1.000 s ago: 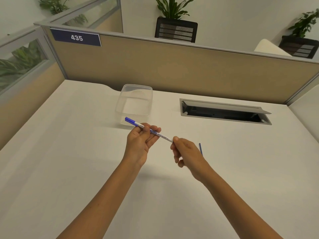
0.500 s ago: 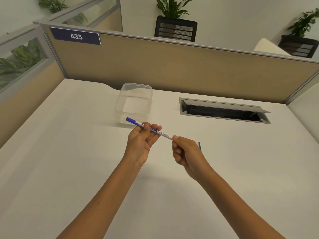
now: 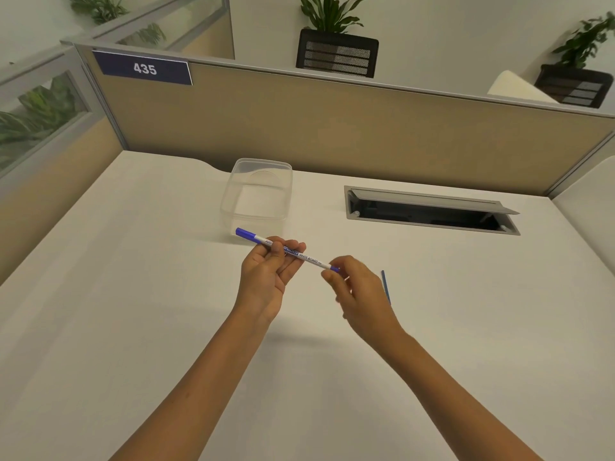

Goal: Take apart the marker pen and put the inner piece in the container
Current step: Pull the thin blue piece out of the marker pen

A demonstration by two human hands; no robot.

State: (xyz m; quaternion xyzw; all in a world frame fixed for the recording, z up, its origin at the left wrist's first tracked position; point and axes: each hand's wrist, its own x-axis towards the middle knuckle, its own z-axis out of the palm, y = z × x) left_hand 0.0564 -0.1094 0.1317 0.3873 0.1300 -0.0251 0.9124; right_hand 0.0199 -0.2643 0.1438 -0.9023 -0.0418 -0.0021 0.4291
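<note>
A slim white whiteboard marker pen (image 3: 307, 257) with a blue cap at its far left end is held level above the desk. My left hand (image 3: 266, 277) grips its middle, palm up. My right hand (image 3: 362, 294) pinches the small blue end piece at the pen's right tip with thumb and forefinger; this hand is slightly blurred. A clear plastic container (image 3: 233, 207), open and with nothing in it, stands just behind the pen's cap. A thin blue stick (image 3: 386, 286) lies on the desk right of my right hand.
The white desk (image 3: 133, 311) is bounded by a tan partition (image 3: 332, 128) at the back and left. An open grey cable hatch (image 3: 429, 211) is sunk into the desk at the back right. Potted plants stand beyond the partition.
My right hand's fingers have loosened and shifted back, so the pen's blue right end now shows between thumb and forefinger. The left hand and pen have stayed almost still.
</note>
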